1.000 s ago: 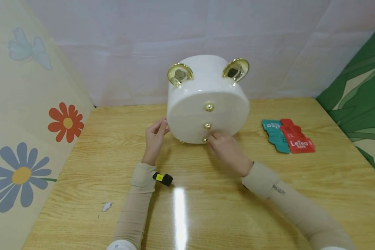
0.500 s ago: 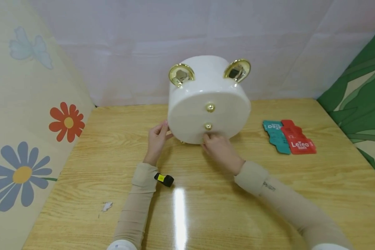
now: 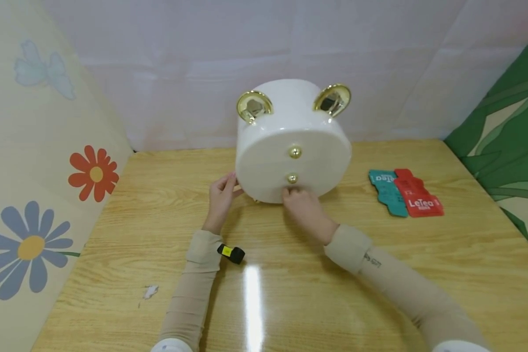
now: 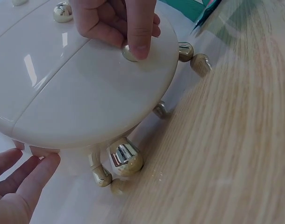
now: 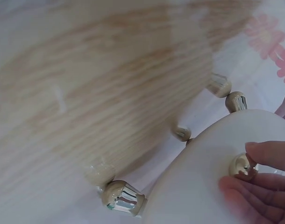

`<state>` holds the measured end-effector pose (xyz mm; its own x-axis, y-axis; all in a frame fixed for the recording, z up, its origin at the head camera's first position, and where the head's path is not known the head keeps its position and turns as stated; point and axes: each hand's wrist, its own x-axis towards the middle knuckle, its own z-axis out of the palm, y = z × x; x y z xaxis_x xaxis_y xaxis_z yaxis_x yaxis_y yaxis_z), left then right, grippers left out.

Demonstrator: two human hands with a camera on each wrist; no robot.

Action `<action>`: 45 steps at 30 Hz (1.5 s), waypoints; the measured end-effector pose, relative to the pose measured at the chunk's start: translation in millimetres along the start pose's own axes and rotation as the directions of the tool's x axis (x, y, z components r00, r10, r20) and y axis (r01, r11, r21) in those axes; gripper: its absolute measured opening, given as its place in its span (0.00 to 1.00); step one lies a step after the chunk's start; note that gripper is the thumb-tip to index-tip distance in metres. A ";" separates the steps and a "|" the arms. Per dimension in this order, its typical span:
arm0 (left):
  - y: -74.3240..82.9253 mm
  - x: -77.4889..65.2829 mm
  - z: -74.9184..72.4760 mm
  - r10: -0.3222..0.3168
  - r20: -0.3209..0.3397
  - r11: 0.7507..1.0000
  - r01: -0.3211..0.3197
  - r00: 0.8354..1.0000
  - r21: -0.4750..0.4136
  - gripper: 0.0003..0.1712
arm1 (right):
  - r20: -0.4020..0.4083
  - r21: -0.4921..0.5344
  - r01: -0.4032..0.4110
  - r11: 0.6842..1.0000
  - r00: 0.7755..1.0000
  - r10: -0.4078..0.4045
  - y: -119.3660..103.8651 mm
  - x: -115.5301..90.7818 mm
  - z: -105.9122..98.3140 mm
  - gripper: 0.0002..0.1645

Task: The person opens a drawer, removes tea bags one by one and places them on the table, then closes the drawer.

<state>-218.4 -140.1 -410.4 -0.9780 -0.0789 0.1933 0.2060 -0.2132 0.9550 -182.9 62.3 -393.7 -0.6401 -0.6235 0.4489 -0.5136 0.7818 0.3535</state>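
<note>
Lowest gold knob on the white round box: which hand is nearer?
Right. The right hand pinches the lowest gold knob; the left hand is farther off, at the left edge of the white round box in the head view.

We saw a wood-grained tabletop (image 3: 299,308) with a streak of glare (image 3: 253,305) and a small pale worn patch (image 3: 150,292) near its left side, while on the right a red packet (image 3: 418,193) lettered "LeTea" lay partly over a teal packet (image 3: 390,198). Behind it all, we had a whitish, lightly creased backdrop (image 3: 180,102). To the left we noticed a cream panel (image 3: 9,156) painted with a faint blue butterfly (image 3: 41,73), a red flower (image 3: 96,174) and a larger grey-blue flower (image 3: 31,248), and to the right large painted green leaves (image 3: 510,132).
</note>
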 end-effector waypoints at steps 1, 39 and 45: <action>0.2 -0.1 0.0 -0.001 -0.002 1.000 0.001 1.000 -0.003 0.17 | -0.001 -0.011 0.010 1.000 1.000 -0.010 0.2 0.1 0.8 0.08; 2.7 -1.3 2.8 -0.039 -0.045 0.999 0.041 0.998 0.031 0.17 | -0.013 -0.006 0.103 0.995 0.995 -0.103 -11.0 -22.9 -15.9 0.08; 3.2 -1.3 2.8 -0.054 -0.051 0.998 0.056 0.997 0.042 0.17 | -0.027 -0.047 0.136 0.990 0.990 -0.138 -15.8 -30.3 -21.2 0.04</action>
<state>-216.6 -137.9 -407.0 -0.9846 -0.1171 0.1301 0.1496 -0.1762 0.9729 -143.3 68.9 -395.5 -0.5479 -0.7248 0.4177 -0.5688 0.6889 0.4492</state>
